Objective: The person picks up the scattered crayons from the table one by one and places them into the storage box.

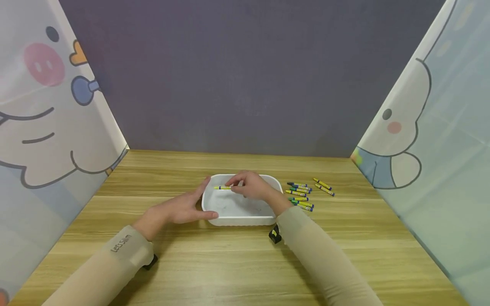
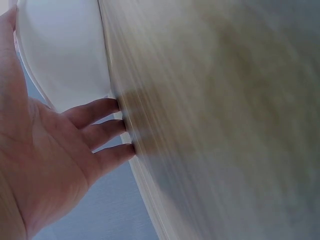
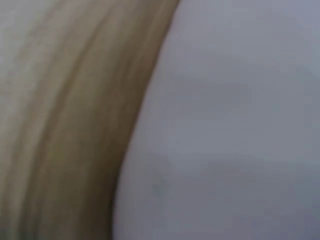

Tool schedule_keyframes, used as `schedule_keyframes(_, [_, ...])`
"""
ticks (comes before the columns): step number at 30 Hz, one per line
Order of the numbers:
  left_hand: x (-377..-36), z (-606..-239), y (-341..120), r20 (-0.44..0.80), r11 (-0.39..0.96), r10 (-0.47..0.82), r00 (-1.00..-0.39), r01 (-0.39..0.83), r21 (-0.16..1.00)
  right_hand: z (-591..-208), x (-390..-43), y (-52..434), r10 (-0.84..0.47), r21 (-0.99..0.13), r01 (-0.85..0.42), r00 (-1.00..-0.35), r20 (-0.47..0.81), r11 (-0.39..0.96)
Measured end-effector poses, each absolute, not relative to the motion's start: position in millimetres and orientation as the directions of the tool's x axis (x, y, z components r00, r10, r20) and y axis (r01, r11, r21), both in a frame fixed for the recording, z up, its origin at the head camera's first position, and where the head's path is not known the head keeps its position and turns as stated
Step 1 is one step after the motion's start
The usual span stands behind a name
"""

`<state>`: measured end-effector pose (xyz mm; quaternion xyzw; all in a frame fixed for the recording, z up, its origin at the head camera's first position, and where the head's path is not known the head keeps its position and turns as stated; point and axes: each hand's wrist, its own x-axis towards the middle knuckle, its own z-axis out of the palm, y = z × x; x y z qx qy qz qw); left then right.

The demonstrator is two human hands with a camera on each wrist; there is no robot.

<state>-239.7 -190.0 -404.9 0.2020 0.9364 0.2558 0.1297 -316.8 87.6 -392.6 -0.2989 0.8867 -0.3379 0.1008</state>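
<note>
Pinched in your right hand (image 1: 250,186), it seems, a crayon (image 1: 223,187) hangs over the tray (image 1: 237,219); your left hand (image 1: 183,209), fingers spread, touches its side.

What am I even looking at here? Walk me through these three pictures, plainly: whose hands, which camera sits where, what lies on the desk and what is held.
No machine here: a person works with two bare hands. The wide picture comes from a camera on the person's head, looking down at a wooden table. The other two come from cameras worn on the wrists; both are blurred and close. The left wrist view shows the palm beside the white tray's wall, the right wrist view only white plastic and wood.

The left hand rests open against the left side of a white tray. The right hand pinches a yellow crayon over the tray. More crayons lie loose on the table right of the tray.
</note>
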Motion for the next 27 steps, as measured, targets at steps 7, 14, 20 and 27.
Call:
schedule_keyframes(7, [-240, -408, -190, -0.122, 0.776, 0.453, -0.883, 0.324, 0.541, -403, -316, 80, -0.622, -0.614, -0.501, -0.782, 0.020, 0.610])
schedule_keyframes(14, [-240, -409, -191, -0.113, 0.773, 0.453, -0.884, 0.326, 0.544, -405, -312, 74, -0.576, -0.521, -0.491, -0.817, -0.003, 0.699])
schedule_keyframes(20, [-240, -408, -191, -0.119, 0.779, 0.447, -0.887, 0.320, 0.539, -405, -311, 72, -0.576, -0.417, -0.520, -0.817, -0.010, 0.745])
schedule_keyframes(27, [-241, -406, -190, -0.124, 0.787, 0.449, -0.885, 0.325, 0.525, -408, -311, 73, -0.606, -0.358, -0.560, -0.795, -0.021, 0.747])
